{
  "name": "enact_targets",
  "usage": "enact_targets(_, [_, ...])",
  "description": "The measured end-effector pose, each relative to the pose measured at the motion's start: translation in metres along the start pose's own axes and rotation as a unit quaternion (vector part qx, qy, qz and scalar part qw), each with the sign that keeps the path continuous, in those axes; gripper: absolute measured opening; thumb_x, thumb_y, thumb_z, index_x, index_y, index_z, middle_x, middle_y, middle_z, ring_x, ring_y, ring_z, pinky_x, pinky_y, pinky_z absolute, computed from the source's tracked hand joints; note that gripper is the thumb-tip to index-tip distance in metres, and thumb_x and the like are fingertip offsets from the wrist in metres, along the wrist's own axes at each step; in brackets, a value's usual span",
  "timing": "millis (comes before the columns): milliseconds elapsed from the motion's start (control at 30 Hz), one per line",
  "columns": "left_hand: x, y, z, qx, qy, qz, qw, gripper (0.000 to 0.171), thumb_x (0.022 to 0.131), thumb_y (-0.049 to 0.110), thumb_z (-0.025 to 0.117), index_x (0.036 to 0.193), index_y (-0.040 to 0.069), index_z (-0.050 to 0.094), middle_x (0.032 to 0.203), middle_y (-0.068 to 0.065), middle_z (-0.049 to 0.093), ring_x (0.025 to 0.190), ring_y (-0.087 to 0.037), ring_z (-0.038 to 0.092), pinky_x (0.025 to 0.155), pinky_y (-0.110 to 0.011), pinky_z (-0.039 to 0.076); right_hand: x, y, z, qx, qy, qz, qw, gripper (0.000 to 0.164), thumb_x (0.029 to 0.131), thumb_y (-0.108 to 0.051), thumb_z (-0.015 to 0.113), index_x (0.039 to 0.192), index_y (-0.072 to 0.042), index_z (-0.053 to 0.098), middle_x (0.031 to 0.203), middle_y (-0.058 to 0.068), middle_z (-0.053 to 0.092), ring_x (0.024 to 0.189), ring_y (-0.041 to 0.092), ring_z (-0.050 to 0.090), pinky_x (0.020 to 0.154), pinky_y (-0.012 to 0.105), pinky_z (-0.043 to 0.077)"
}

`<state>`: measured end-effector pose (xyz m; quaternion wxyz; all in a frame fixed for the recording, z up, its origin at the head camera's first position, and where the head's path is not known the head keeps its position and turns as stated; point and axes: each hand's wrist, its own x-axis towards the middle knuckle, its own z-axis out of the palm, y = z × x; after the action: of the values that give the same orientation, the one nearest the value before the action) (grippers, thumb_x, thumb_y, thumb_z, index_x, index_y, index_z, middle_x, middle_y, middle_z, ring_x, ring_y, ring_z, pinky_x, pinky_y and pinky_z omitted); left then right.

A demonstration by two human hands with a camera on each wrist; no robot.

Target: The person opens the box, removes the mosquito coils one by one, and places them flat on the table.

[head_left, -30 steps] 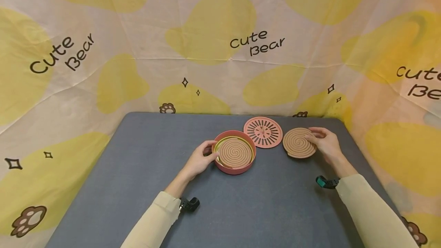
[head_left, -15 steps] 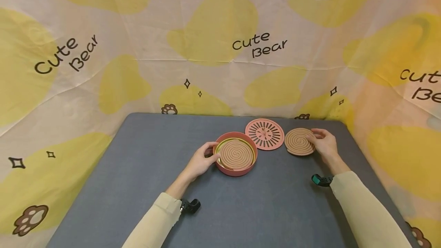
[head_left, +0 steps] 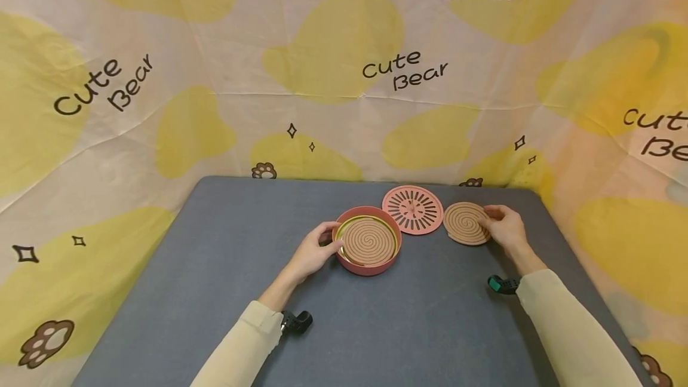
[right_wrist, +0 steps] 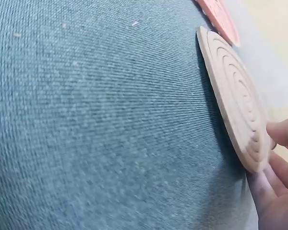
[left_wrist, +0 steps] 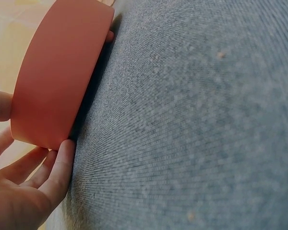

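My left hand (head_left: 314, 249) grips the left side of a round red mosquito coil holder (head_left: 368, 269), thumb at the rim and fingers along its side wall. Inside, within a gold-coloured ring (head_left: 396, 237), a brown spiral mosquito coil (head_left: 369, 240) lies flat. At the right, a second brown mosquito coil (head_left: 465, 223) is pinched at its right edge by my right hand (head_left: 507, 232). In the right wrist view, the thumb lies at the top of this coil (right_wrist: 235, 96) and the fingers at its lower edge, close over the table. Seen from the left wrist, the holder's wall (left_wrist: 62, 72) stands on the cloth.
A pink slotted lid (head_left: 412, 210) lies between the holder and the right-hand coil, close to both. The blue-grey table (head_left: 242, 226) ends at a printed cloth backdrop (head_left: 322, 46) behind and at the sides.
The right hand has lowered the second coil slightly toward the table and brought it a little closer to the lid. The left hand keeps its grip on the holder. The head view has shifted slightly.
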<state>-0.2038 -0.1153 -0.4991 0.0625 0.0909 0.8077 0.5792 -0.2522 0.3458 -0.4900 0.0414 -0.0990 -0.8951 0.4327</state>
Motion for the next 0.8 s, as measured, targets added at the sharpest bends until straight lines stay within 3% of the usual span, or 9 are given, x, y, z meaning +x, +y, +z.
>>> enact_targets(167, [0.0,0.001,0.0,0.001,0.001,0.006,1.0,0.043,0.099,0.016,0.069,0.14,0.01,0.058,0.137,-0.012,0.059,0.126,-0.031,0.057,0.09,-0.045,0.053,-0.004,-0.006,-0.005,-0.014,0.008,-0.013,1.0,0.043,0.1,-0.012,0.063,0.137,0.007,0.056,0.133,0.03,0.057,0.118,0.044,0.054,0.081,0.034,0.048])
enact_targets(267, [0.0,0.0,0.0,0.002,0.0,0.004,1.0,0.043,0.099,0.016,0.069,0.141,0.01,0.058,0.137,-0.011,0.059,0.126,-0.03,0.057,0.09,-0.044,0.053,-0.006,-0.011,-0.008,-0.015,0.008,-0.017,1.0,0.041,0.101,-0.012,0.06,0.136,0.007,0.057,0.132,0.03,0.057,0.117,0.043,0.055,0.082,0.036,0.048])
enact_targets(500, [-0.001,0.001,0.0,0.005,-0.002,0.001,1.0,0.044,0.1,0.017,0.068,0.141,0.01,0.057,0.138,-0.011,0.059,0.127,-0.03,0.056,0.093,-0.046,0.052,-0.008,-0.025,-0.008,-0.001,0.005,-0.048,0.999,0.037,0.102,-0.018,0.061,0.132,0.005,0.061,0.125,0.026,0.063,0.11,0.035,0.058,0.078,0.026,0.046])
enact_targets(800, [0.0,0.0,0.001,0.009,0.0,0.004,1.0,0.044,0.099,0.016,0.069,0.141,0.009,0.057,0.137,-0.012,0.059,0.127,-0.03,0.056,0.093,-0.046,0.052,-0.018,-0.05,0.001,0.033,-0.01,-0.103,0.994,0.035,0.102,-0.02,0.064,0.127,0.004,0.065,0.121,0.024,0.066,0.096,0.015,0.058,0.074,0.015,0.047])
